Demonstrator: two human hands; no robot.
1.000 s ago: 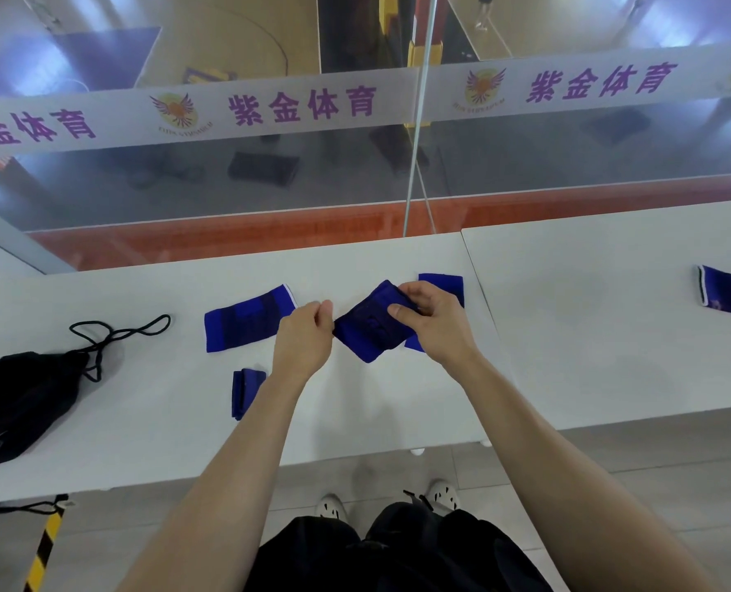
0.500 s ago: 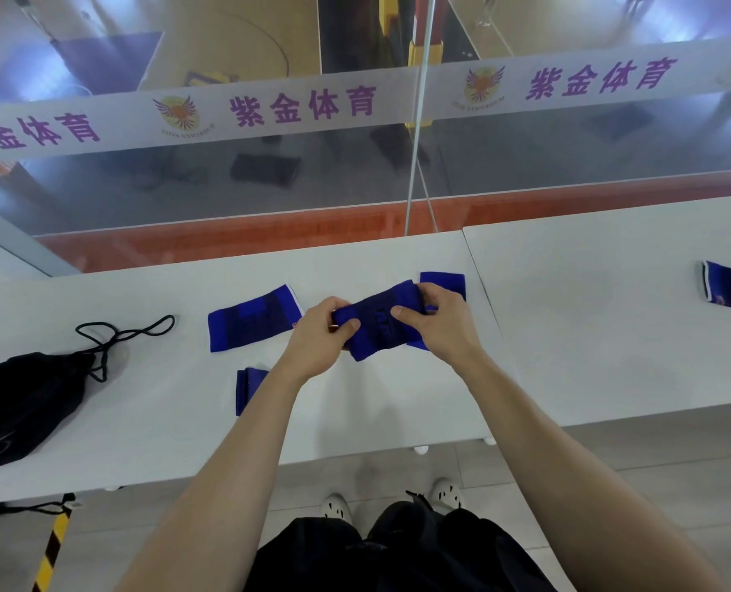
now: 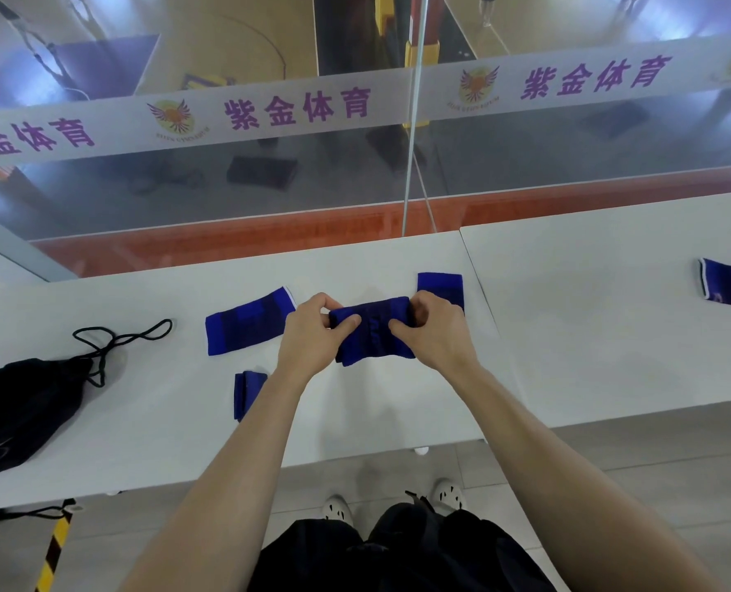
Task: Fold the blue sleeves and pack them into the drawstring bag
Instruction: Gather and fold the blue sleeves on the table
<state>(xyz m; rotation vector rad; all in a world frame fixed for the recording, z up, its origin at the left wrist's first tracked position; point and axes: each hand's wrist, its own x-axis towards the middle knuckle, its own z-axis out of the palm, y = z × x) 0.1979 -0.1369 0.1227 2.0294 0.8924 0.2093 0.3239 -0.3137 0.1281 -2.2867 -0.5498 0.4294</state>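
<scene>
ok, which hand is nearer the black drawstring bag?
Left. The left hand pinches the blue sleeve's left end, right of the drawstring bag; the right hand holds its far end.

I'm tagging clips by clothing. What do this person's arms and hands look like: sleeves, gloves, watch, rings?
The left forearm and right forearm are bare to the frame's bottom edge, with no sleeve or cuff in view. The left hand and right hand are ungloved; no watch, band or ring shows on the wrists or visible fingers.
</scene>
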